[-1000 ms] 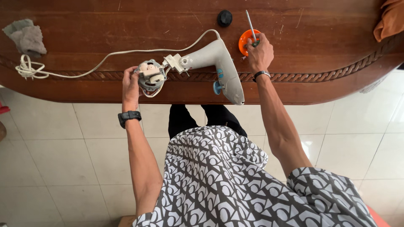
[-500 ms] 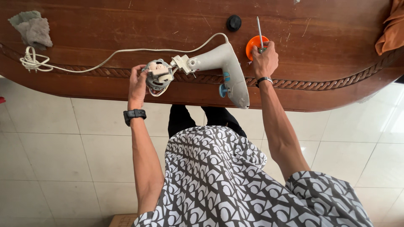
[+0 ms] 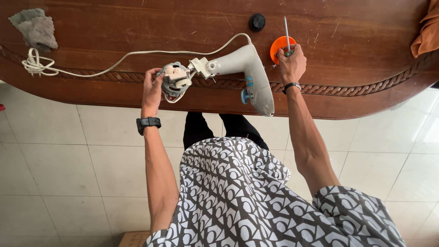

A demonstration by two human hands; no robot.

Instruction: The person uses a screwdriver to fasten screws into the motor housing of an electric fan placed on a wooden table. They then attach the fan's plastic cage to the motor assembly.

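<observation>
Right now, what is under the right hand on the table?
The right hand grips a screwdriver over an orange lid; the handle and part of the lid are covered.

One appliance housing (image 3: pixel 244 68), one screwdriver (image 3: pixel 286 34), two cloths (image 3: pixel 36 29).

Between the left hand (image 3: pixel 152 88) and the right hand (image 3: pixel 291 65) the grey appliance housing (image 3: pixel 242 68) fills the table edge. Just beyond the right hand's knuckles stand an orange disc (image 3: pixel 277 46) and a black knob (image 3: pixel 257 21). A white cord (image 3: pixel 128 57) crosses the wood beyond the left hand; past it bare table (image 3: pixel 137 23) lies open toward a grey rag (image 3: pixel 35 29).
</observation>
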